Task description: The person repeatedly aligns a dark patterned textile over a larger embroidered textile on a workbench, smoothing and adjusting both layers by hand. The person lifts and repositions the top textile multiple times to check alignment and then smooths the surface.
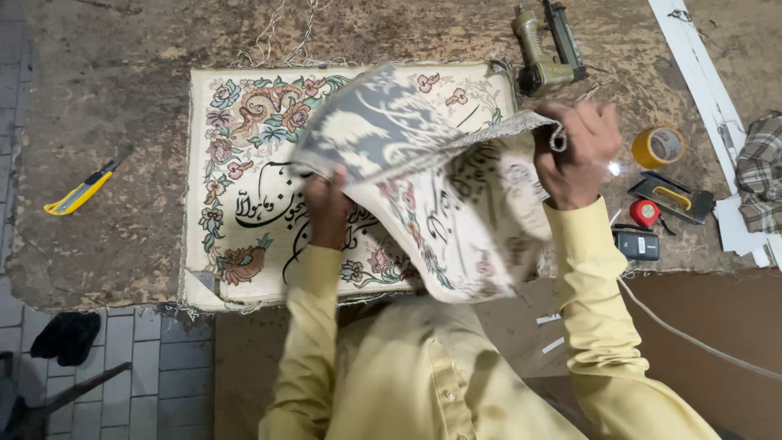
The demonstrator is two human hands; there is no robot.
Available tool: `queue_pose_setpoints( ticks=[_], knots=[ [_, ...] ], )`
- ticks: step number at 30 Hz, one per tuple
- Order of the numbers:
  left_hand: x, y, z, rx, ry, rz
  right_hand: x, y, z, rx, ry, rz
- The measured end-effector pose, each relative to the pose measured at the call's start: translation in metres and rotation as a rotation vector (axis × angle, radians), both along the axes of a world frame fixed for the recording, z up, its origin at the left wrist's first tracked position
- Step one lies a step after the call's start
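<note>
A cream woven tapestry [244, 155] with a floral border and black calligraphy lies flat on a worn brown worktable [114, 228]. A second, similar tapestry [456, 212] is lifted above it and folded over, its grey-and-white back showing. My left hand [328, 213] grips its lower left edge. My right hand [577, 155] grips its upper right corner. Both sleeves are pale yellow.
A yellow utility knife [80, 194] lies at the table's left. An olive staple gun [547, 50] sits at the top. A tape roll [658, 147], a red tape measure [645, 213], a black-and-yellow tool [673, 197] and a small black device [637, 244] lie at the right. A white cord [692, 338] trails over brown board.
</note>
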State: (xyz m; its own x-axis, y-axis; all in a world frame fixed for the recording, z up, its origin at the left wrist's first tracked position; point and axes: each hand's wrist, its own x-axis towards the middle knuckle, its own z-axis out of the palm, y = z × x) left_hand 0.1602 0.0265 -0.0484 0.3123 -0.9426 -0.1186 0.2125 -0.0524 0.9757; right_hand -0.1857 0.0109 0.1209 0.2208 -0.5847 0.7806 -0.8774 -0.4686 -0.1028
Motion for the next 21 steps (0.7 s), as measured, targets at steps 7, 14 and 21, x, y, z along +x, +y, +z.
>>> queue_pose_setpoints(
  ticks=[7, 14, 21],
  knots=[
    [0.100, -0.057, 0.080, -0.069, -0.076, -0.056, 0.036, 0.022, -0.009, 0.142, -0.281, 0.129],
    [0.034, 0.022, 0.029, 0.020, -0.550, -0.182, 0.066, 0.011, -0.015, 0.155, -0.429, 0.162],
    [-0.010, 0.044, 0.004, -0.234, -0.826, -0.087, 0.078, 0.021, -0.016, 0.164, -0.397, 0.154]
  ],
)
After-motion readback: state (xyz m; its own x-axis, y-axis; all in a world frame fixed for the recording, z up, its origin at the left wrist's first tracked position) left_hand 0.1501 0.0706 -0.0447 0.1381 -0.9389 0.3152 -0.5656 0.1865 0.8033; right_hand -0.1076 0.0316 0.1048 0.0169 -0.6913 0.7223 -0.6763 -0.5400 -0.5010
